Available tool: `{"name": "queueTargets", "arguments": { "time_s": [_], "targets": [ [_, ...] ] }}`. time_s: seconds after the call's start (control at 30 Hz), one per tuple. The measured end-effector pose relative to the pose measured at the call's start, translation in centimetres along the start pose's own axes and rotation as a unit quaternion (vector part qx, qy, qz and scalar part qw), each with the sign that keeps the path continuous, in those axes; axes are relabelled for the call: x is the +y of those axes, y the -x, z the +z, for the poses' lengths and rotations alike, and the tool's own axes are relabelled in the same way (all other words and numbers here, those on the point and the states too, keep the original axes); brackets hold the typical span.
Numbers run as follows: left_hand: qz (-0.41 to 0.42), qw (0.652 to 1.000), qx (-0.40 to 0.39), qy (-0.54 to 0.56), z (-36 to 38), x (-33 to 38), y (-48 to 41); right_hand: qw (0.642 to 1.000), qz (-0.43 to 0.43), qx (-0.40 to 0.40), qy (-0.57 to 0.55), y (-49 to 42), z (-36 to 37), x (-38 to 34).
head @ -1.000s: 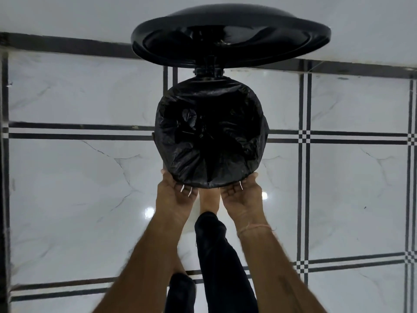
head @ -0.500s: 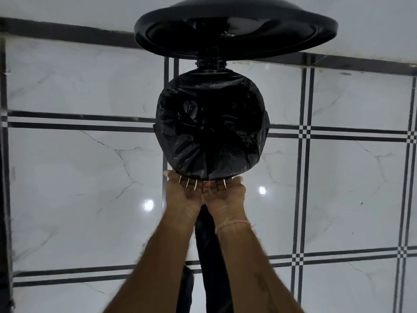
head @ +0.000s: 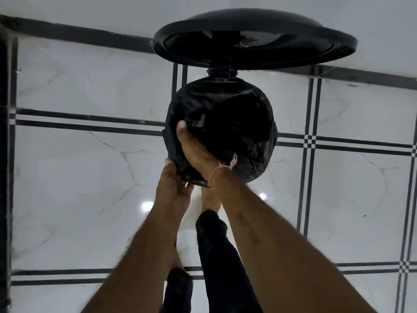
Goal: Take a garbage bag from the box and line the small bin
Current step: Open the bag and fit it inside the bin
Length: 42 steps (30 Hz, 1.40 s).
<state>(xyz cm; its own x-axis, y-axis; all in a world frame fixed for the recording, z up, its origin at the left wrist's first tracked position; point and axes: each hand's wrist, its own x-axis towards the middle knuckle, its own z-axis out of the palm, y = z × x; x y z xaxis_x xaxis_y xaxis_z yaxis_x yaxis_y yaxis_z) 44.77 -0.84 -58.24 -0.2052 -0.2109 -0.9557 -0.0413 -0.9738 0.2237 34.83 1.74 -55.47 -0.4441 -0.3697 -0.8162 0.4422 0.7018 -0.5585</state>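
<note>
The floor (head: pixel 79 177) is of glossy white tiles with a marble pattern, crossed by double black lines. Beyond the small bin (head: pixel 222 74) a black skirting strip (head: pixel 90 33) runs under a white wall (head: pixel 90 10).

The bin stands upright on this floor, its long axis vertical and its mouth turned up to the camera. Its round black lid (head: pixel 255 45) is raised on the hinge at the bin's far side. The black garbage bag (head: pixel 255 159) is inside the bin, and its edge is folded outward over the rim.

The right hand (head: pixel 196 152) reaches into the bag from the bin's near side. Its thumb lies at the left of the rim. Its fingers are hidden in the dark, so I cannot tell their shape. The left hand (head: pixel 173 184) is at the near left of the rim, with fingers curled on the bag's folded edge. A bare foot (head: pixel 211 199) and a black trouser leg (head: pixel 216 245) are just in front of the bin.
</note>
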Motion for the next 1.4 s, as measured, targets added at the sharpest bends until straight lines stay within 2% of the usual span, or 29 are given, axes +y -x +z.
{"name": "queueTargets", "arguments": {
  "time_s": [0.17, 0.23, 0.27, 0.33, 0.4, 0.43, 0.5, 0.57, 0.7, 0.73, 0.77, 0.87, 0.9, 1.0, 1.07, 1.13, 1.23, 1.33, 1.4],
  "targets": [
    [0.01, 1.0, -0.015, 0.002, -0.2, 0.0, -0.3, 0.999, 0.03, 0.016, -0.034, -0.4, 0.3, 0.3],
    [0.005, 1.0, -0.012, -0.007, 0.0, 0.0, -0.1, 0.995, -0.034, 0.034, 0.09, 0.0, -0.7, 1.4],
    [0.003, 1.0, -0.012, -0.013, 0.0, 0.0, 0.0, 0.978, -0.077, 0.053, 0.185, 0.2, -1.6, 2.2],
    [0.007, 1.0, -0.011, -0.017, -0.1, -0.1, -0.2, 0.914, -0.107, 0.074, 0.384, 0.0, -3.7, 4.1],
    [0.011, 1.0, -0.007, -0.011, 0.0, -0.1, -0.2, 0.854, -0.065, 0.052, 0.513, -0.8, -6.6, 5.5],
    [0.011, 1.0, -0.008, -0.005, 0.0, -0.1, -0.3, 0.839, -0.039, 0.032, 0.543, -1.5, -7.9, 6.1],
    [0.009, 1.0, -0.008, 0.01, 0.1, -0.2, -0.3, 0.821, 0.004, -0.009, 0.571, -2.7, -10.1, 7.1],
    [-0.003, 1.0, -0.008, 0.01, 0.2, -0.4, -0.3, 0.81, 0.004, -0.026, 0.586, -3.4, -10.9, 7.4],
    [0.006, 1.0, -0.018, 0.004, -0.3, -0.7, -1.3, 0.818, -0.139, 0.095, 0.55, -2.3, -9.5, 6.7],
    [0.013, 1.0, -0.015, 0.0, -0.4, -0.6, -1.4, 0.814, -0.157, 0.097, 0.551, -1.7, -9.0, 6.6],
    [0.018, 1.0, -0.011, -0.002, -0.4, -0.5, -1.5, 0.805, -0.155, 0.075, 0.567, -1.4, -8.7, 6.9],
    [0.02, 1.0, -0.009, -0.013, -0.2, -0.4, -1.1, 0.797, -0.079, -0.012, 0.599, -0.7, -8.7, 8.3],
    [0.018, 1.0, -0.007, -0.015, -0.2, -0.4, -1.1, 0.798, -0.082, -0.001, 0.597, -0.5, -8.7, 8.8],
    [0.017, 1.0, -0.012, -0.005, -0.2, -0.4, -0.9, 0.813, -0.18, 0.089, 0.547, 2.0, -7.7, 9.8],
    [0.019, 1.0, -0.008, -0.005, -0.1, -0.4, -0.7, 0.826, -0.228, 0.087, 0.508, 3.7, -6.7, 11.1],
    [0.021, 1.0, -0.002, -0.013, 0.1, -0.4, -0.5, 0.826, -0.24, 0.097, 0.5, 4.6, -6.2, 12.1],
    [0.024, 1.0, 0.002, -0.007, 0.1, -0.3, -0.4, 0.845, -0.226, 0.217, 0.434, 5.5, -5.5, 12.2],
    [0.001, 1.0, 0.014, 0.01, -0.4, -0.7, 0.0, 0.879, -0.167, 0.375, 0.241, 7.4, -3.7, 12.4],
    [-0.035, 0.999, 0.006, 0.012, -0.7, -1.4, 0.4, 0.9, -0.065, 0.431, 0.019, 8.2, -2.5, 12.3]
  ]
}}
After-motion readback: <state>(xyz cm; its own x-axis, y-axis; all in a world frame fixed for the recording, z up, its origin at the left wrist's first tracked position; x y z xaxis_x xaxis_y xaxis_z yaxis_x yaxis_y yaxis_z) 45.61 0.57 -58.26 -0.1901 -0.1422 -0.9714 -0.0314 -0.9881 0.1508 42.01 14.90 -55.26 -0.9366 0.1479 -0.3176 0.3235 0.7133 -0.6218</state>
